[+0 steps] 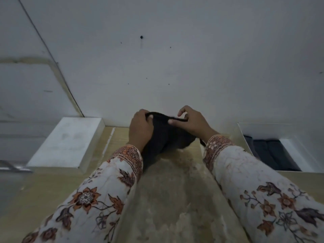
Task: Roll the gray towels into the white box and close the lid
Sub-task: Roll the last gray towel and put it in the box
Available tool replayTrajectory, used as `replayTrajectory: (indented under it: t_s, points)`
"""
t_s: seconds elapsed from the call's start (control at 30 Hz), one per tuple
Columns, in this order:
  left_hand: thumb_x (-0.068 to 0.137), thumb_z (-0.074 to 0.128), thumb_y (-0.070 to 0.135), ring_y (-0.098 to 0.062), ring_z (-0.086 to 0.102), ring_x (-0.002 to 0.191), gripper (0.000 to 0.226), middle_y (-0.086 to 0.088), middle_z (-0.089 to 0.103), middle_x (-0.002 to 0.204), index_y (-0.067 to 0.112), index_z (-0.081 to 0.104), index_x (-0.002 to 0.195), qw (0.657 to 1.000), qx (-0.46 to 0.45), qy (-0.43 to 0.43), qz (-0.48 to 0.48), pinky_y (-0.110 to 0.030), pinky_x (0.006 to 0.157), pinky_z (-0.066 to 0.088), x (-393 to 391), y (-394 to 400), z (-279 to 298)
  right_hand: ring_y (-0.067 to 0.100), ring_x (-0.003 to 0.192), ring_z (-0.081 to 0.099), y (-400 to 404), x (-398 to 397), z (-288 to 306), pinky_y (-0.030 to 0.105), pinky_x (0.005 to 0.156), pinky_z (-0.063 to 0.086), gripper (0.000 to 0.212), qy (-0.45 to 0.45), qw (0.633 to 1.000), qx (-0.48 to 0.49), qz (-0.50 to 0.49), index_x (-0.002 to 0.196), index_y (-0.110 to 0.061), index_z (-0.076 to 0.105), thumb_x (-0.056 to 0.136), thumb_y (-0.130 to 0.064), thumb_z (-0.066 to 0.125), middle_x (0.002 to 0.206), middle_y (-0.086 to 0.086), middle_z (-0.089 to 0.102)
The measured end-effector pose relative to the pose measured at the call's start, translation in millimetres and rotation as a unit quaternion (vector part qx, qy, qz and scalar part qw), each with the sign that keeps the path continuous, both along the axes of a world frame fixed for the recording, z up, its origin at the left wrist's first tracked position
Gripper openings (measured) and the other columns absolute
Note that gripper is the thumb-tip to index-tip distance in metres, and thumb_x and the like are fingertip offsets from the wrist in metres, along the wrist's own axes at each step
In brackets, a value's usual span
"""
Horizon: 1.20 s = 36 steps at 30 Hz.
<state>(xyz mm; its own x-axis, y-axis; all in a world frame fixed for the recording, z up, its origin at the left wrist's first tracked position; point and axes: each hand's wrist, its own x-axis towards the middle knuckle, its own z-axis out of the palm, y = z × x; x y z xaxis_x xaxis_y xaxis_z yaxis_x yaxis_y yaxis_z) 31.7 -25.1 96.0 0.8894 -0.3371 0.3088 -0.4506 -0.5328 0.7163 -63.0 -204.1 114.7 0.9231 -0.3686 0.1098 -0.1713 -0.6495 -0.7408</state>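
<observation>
View from a head cam, looking down at a worn beige tabletop (166, 199) pushed against a plain pale wall (175, 58) w/ a few small dark marks. Far left edge: a blurred grey metal bar (10, 168), can't tell what it belongs to. Next to it, at the table's left rear, a white box lid (70, 142) lies flat, well apart from the hands. Moving to centre: two arms in white sleeves (98, 199) w/ orange-brown floral print & patterned cuffs reach fwd from the bottom of the frame. The left hand (140, 128) has its fingers curled over the top left edge of a dark gray towel (166, 137), gripping it. The towel is held up near the wall at mid-table, its top edge stretched btwn the two hands and the rest hanging in a bunch, lower part touching the tabletop. The right hand (192, 123) pinches the towel's top right edge btwn thumb & finger, other fingers curled above it. Far right: the white box (296, 149), open, sits at the table's right rear, partly cut off by the right sleeve; inside it, dark gray rolled towels (270, 153) lie side by side, exact count unclear.
</observation>
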Motion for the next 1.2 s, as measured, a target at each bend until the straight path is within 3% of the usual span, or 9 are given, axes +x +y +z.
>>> replayTrajectory:
  t_s: [0.07, 0.17, 0.33, 0.5, 0.73, 0.83, 0.93, 1.1, 1.2]
  points:
    - [0.095, 0.054, 0.024, -0.030, 0.058, 0.102, 0.025, -0.015, 0.065, 0.109, 0.006, 0.062, 0.110, 1.000, -0.007, -0.023, 0.000, -0.027, 0.083, 0.039, 9, 5, 19, 0.021, 0.072, 0.064, -6, 1, 26, 0.030, 0.061, 0.049, 0.038, 0.052, 0.998, -0.010, 0.034, 0.095, -0.019, 0.059, 0.070, -0.038, 0.082, 0.081, 0.005, 0.067]
    - [0.092, 0.059, 0.028, -0.028, 0.060, 0.101, 0.025, -0.012, 0.067, 0.107, 0.010, 0.066, 0.107, 0.999, -0.023, -0.044, -0.014, -0.030, 0.086, 0.044, 18, 12, 40, 0.027, 0.079, 0.065, -12, 0, 53, 0.033, 0.069, 0.052, 0.015, 0.114, 0.992, -0.032, 0.042, 0.089, -0.011, 0.070, 0.074, -0.014, 0.072, 0.085, 0.011, 0.068]
    - [0.092, 0.058, 0.026, -0.026, 0.060, 0.103, 0.024, -0.011, 0.067, 0.109, 0.011, 0.067, 0.109, 0.997, -0.024, -0.056, -0.044, -0.030, 0.088, 0.045, 20, 12, 62, 0.019, 0.077, 0.060, -17, -12, 74, 0.028, 0.068, 0.045, 0.007, 0.175, 0.981, -0.081, 0.019, 0.080, -0.012, 0.073, 0.074, -0.016, 0.077, 0.075, 0.003, 0.065]
    - [0.089, 0.063, 0.029, -0.019, 0.063, 0.095, 0.020, -0.004, 0.071, 0.101, 0.015, 0.071, 0.101, 0.996, -0.065, -0.063, -0.025, -0.025, 0.082, 0.045, 19, 12, 69, 0.016, 0.079, 0.065, -27, -25, 77, 0.030, 0.069, 0.051, 0.021, 0.025, 0.994, -0.061, -0.091, 0.077, -0.012, 0.077, 0.068, -0.030, 0.085, 0.077, 0.003, 0.071]
    - [0.086, 0.068, 0.031, -0.012, 0.064, 0.079, 0.011, 0.011, 0.065, 0.082, 0.022, 0.070, 0.091, 0.978, -0.201, -0.045, -0.035, -0.022, 0.069, 0.052, 17, 14, 75, 0.008, 0.045, 0.058, -21, -32, 90, 0.019, 0.038, 0.040, 0.026, -0.153, 0.966, 0.179, -0.105, 0.074, -0.004, 0.069, 0.077, -0.027, 0.079, 0.058, 0.001, 0.063]
    - [0.084, 0.070, 0.031, -0.011, 0.064, 0.077, 0.009, 0.011, 0.066, 0.081, 0.023, 0.070, 0.088, 0.973, -0.224, -0.033, -0.047, -0.022, 0.066, 0.052, 20, 11, 77, 0.008, 0.050, 0.061, -25, -28, 97, 0.016, 0.042, 0.043, 0.019, -0.177, 0.958, 0.196, -0.110, 0.073, -0.006, 0.069, 0.079, -0.023, 0.076, 0.060, 0.000, 0.064]
    - [0.084, 0.069, 0.027, -0.006, 0.061, 0.076, 0.007, 0.012, 0.065, 0.080, 0.022, 0.070, 0.089, 0.982, -0.184, -0.002, -0.050, -0.022, 0.069, 0.051, 32, 5, 77, 0.017, 0.060, 0.059, -31, -16, 95, 0.023, 0.049, 0.044, 0.014, -0.113, 0.975, 0.135, -0.134, 0.071, -0.008, 0.071, 0.079, -0.020, 0.069, 0.063, 0.001, 0.063]
    - [0.086, 0.066, 0.023, -0.016, 0.063, 0.093, 0.012, 0.001, 0.068, 0.094, 0.016, 0.069, 0.096, 0.992, -0.119, 0.031, -0.028, -0.031, 0.087, 0.051, 51, -8, 69, 0.020, 0.092, 0.065, -33, 0, 80, 0.039, 0.084, 0.054, 0.008, -0.037, 0.982, 0.000, -0.183, 0.077, -0.025, 0.070, 0.083, -0.024, 0.066, 0.088, -0.002, 0.072]
    - [0.090, 0.062, 0.020, -0.016, 0.061, 0.095, 0.009, 0.003, 0.065, 0.096, 0.018, 0.066, 0.097, 0.989, -0.144, 0.011, -0.038, -0.030, 0.087, 0.049, 55, -12, 71, 0.023, 0.098, 0.063, -33, 6, 79, 0.046, 0.091, 0.051, 0.005, -0.065, 0.978, -0.031, -0.198, 0.084, -0.030, 0.067, 0.087, -0.031, 0.064, 0.098, -0.001, 0.070]
